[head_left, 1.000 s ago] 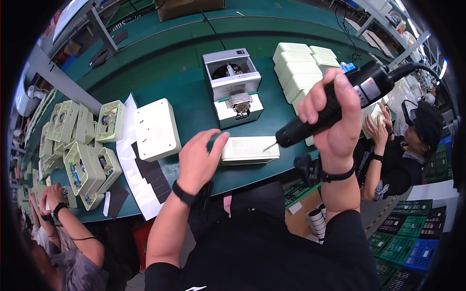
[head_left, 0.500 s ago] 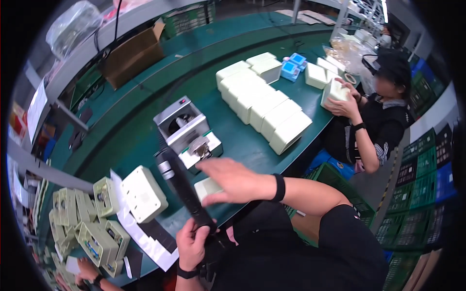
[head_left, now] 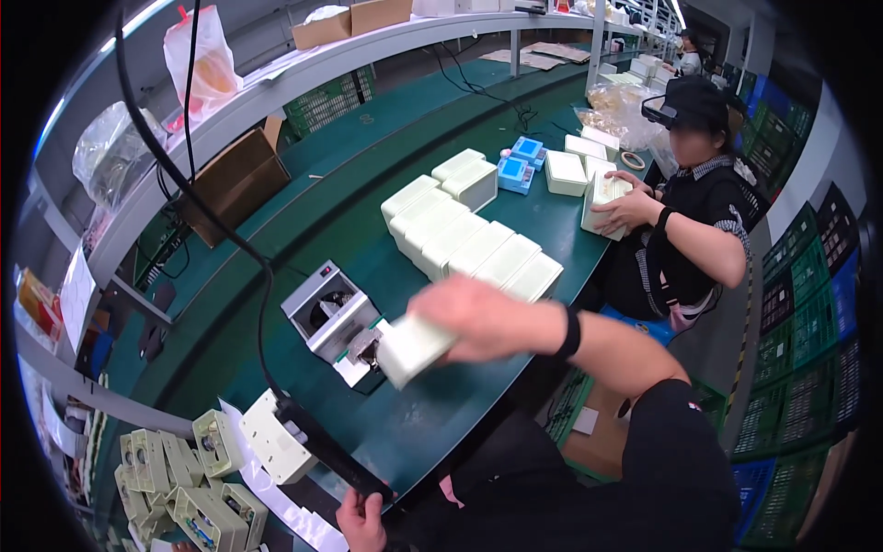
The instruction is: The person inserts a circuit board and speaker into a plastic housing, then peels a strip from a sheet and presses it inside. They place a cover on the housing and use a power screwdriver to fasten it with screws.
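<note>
My left hand [head_left: 361, 523] is closed around the lower end of a black electric screwdriver [head_left: 324, 447], whose cord rises over the bench. A cream plastic box [head_left: 411, 350] is in my right hand [head_left: 474, 317], gripped from above and tilted; the hand is smeared by motion. That box is beside a grey screw feeder [head_left: 333, 308] and hides part of its front tray. Behind it runs a row of similar cream boxes [head_left: 460, 237]. Left of the screwdriver lies a cream housing with holes in its face [head_left: 276, 439].
Open housings with parts inside [head_left: 198, 492] are piled at the left beside a white paper strip [head_left: 299, 515]. Blue devices [head_left: 521, 166] stand past the row. At right a co-worker [head_left: 690, 212] holds another box. Green crates [head_left: 782, 368] are stacked behind.
My right hand has lifted the cream box from beside the screwdriver and moved up and right with it. My left hand and the screwdriver have lowered. The whole view has shifted.
</note>
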`<state>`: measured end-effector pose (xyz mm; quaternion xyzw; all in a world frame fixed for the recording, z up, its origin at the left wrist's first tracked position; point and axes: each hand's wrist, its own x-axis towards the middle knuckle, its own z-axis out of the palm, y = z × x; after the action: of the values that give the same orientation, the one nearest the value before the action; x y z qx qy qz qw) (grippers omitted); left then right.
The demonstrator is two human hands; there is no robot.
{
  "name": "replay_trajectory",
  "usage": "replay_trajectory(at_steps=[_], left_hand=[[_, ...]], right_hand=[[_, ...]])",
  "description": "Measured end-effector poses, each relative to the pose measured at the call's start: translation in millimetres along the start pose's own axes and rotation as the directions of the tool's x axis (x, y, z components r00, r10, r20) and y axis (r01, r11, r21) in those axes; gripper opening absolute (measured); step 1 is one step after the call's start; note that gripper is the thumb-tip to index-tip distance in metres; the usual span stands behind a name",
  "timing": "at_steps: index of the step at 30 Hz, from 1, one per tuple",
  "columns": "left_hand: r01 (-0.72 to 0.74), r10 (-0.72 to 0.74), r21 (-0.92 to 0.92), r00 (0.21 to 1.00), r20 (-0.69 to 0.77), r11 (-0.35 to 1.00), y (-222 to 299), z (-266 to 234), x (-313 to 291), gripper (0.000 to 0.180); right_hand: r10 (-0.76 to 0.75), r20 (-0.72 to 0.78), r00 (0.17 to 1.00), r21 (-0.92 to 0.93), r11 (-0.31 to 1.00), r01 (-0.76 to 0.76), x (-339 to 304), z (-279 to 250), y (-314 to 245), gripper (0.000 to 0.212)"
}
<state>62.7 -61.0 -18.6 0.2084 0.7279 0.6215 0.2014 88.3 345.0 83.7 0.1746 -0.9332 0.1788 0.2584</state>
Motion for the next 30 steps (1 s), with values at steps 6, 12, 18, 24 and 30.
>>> replay_trajectory(at_steps=[6, 12, 18, 24, 30], left_hand=[[0.088, -0.088, 0.125, 0.996, -0.005, 0.988, 23, 9, -14, 0.022], [0.086, -0.085, 0.116, 0.996, -0.016, 0.99, 24, 35, 5, 0.024], [0.151, -0.156, 0.185, 0.988, 0.014, 0.971, 41, 49, 13, 0.025], [0.138, -0.145, 0.151, 0.989, 0.036, 0.979, 41, 46, 15, 0.023], [0.08, -0.077, -0.029, 0.992, 0.099, 0.996, -7, 47, 25, 0.027]], right_hand=[[0.238, -0.097, 0.966, -0.675, 0.697, -0.239, 30, -109, 138, 0.063], [0.454, 0.261, 0.852, -0.789, 0.609, -0.083, -22, -85, 269, 0.053], [0.386, 0.211, 0.898, -0.647, 0.744, -0.168, -50, -50, 297, 0.052], [0.36, -0.234, 0.903, -0.597, 0.68, -0.425, -26, -33, 235, 0.057], [0.467, -0.062, 0.882, -0.349, 0.818, -0.458, -14, 33, 102, 0.073]])
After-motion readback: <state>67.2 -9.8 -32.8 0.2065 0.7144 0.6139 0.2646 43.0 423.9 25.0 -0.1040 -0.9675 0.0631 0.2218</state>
